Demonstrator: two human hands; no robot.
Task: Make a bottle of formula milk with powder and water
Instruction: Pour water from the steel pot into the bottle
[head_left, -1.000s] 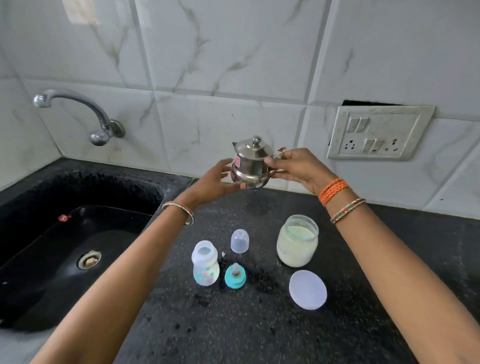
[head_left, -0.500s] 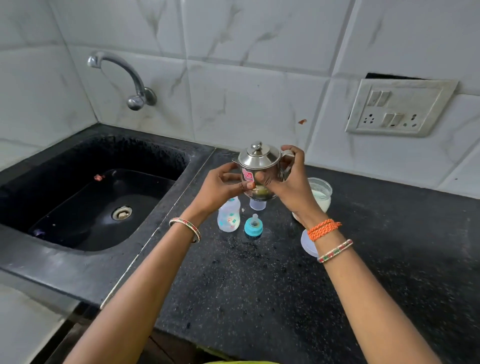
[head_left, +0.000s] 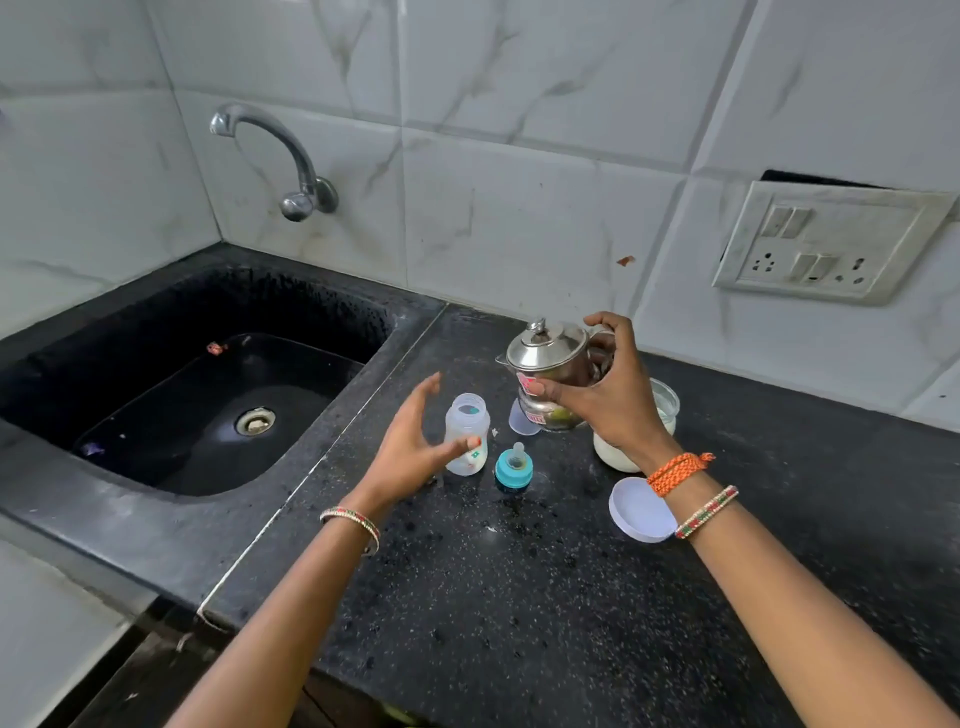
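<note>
The right hand (head_left: 605, 400) grips a small steel pot (head_left: 553, 371) with a knobbed lid, fingers curled round its handle side and the thumb laid across its front, holding it above the black speckled counter (head_left: 519, 597). The pot is tipped slightly toward the left, and a red sticker shows on its body. The left hand (head_left: 415, 447) is free, fingers spread and relaxed, hovering just beside the open baby bottle (head_left: 467, 434), which stands upright on the counter near the sink edge (the thumb tip crosses in front of the bottle's lower half, though whether it touches I cannot tell). Right of the bottle stands the teal ring with its teat (head_left: 514, 465), and behind that, partly hidden by the pot, a small clear cap (head_left: 522, 421). A glass jar of white powder (head_left: 662, 415) sits open behind the right wrist, much of it covered by the hand. Its round white lid (head_left: 636, 512) lies flat on the counter nearer the camera, partly under the right forearm. To the left is the black sink (head_left: 208, 395) with a curved steel tap (head_left: 280, 156) on the tiled wall, and a switch plate (head_left: 826, 241) is fixed to the wall on the right.
</note>
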